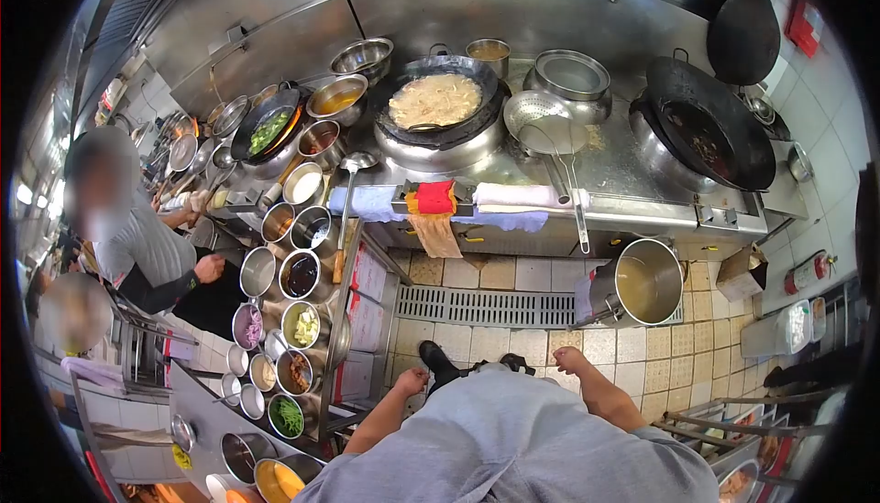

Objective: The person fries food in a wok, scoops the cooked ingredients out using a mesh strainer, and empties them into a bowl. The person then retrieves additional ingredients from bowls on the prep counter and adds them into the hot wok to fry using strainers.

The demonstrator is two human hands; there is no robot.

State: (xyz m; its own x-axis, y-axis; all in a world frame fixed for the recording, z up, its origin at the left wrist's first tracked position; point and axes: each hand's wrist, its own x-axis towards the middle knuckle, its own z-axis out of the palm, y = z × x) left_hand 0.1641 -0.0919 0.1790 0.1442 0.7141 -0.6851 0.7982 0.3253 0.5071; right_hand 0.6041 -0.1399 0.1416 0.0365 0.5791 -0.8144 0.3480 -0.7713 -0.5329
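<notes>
A grey shirt (513, 439) and black footwear (439, 364) show.

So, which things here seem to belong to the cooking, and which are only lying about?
Probably for the cooking:
- black wok with pale, foamy contents
- ladle by the ingredient pots
- perforated strainer, resting on the counter

Apparently just lying about:
- cardboard box on the floor, at right
- red fire extinguisher near the wall
</notes>
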